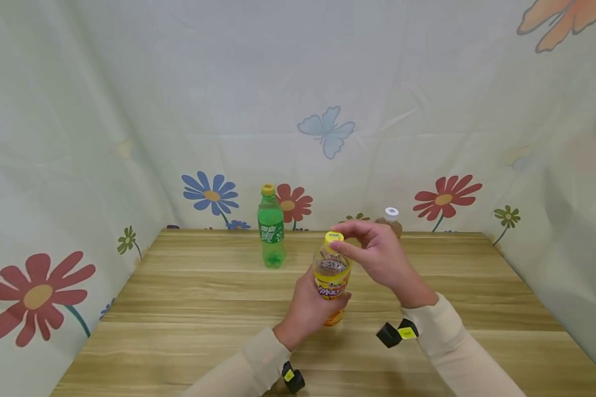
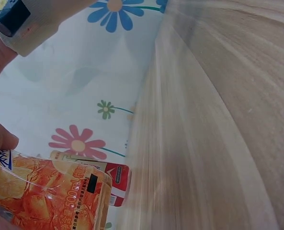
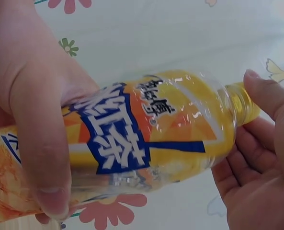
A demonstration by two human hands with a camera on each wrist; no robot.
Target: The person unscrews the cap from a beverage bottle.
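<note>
An orange drink bottle (image 1: 331, 278) with a yellow cap (image 1: 333, 237) is held above the wooden table (image 1: 189, 309), near its middle. My left hand (image 1: 312, 302) grips the bottle's labelled body from the left and below. My right hand (image 1: 344, 239) pinches the cap between thumb and fingers. In the right wrist view the bottle (image 3: 146, 139) lies across the frame, with the left hand (image 3: 36, 110) wrapped round its label and the right hand's fingers (image 3: 264, 96) at the neck. The left wrist view shows the orange label (image 2: 51, 196) close up.
A green bottle (image 1: 270, 229) with a yellow cap stands at the back centre of the table. A brown bottle (image 1: 392, 218) with a white cap stands behind my right hand; its red label (image 2: 117, 178) shows in the left wrist view. Flower-print cloth (image 1: 298, 110) walls the table.
</note>
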